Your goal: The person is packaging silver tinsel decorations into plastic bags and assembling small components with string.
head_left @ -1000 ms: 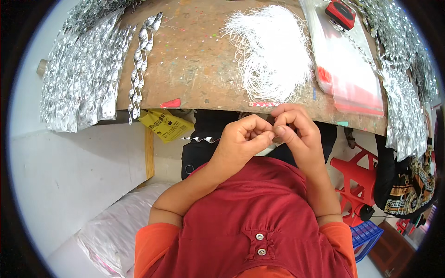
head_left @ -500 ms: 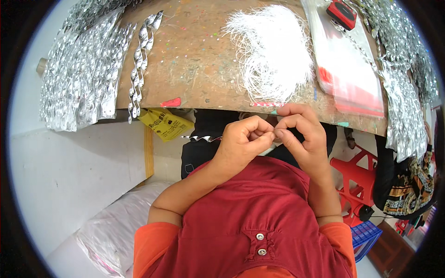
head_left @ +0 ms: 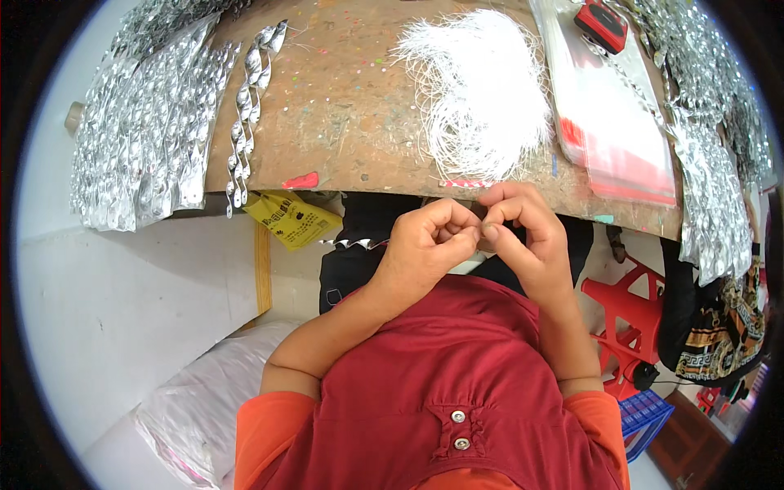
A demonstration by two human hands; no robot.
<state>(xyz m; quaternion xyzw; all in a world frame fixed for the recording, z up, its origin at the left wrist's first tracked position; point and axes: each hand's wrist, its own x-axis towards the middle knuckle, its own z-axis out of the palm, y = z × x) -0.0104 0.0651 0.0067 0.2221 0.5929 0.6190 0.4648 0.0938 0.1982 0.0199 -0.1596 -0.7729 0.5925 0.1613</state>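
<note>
Just in front of the table edge, my two hands meet at the fingertips. My left hand (head_left: 431,245) is closed around a silver twisted strip (head_left: 353,242), whose end sticks out to the left past the palm. Thumb and forefinger of my right hand (head_left: 531,233) pinch together against the left fingertips; whatever lies between them is too small to make out. A bundle of thin white strings (head_left: 486,98) lies on the table beyond the hands. Two or so more silver twisted strips (head_left: 245,122) lie along the table's left part, reaching over its front edge.
Piles of silver twisted strips (head_left: 147,139) hang over the left side, with more strips (head_left: 710,188) at the right. Clear plastic bags (head_left: 621,139) and a red and black box (head_left: 603,26) lie at the right. A red stool (head_left: 629,306) stands below, near another person.
My right hand has shifted slightly, its forefinger now bent closer to the left fingertips. The strip in my left hand stays in nearly the same place.
</note>
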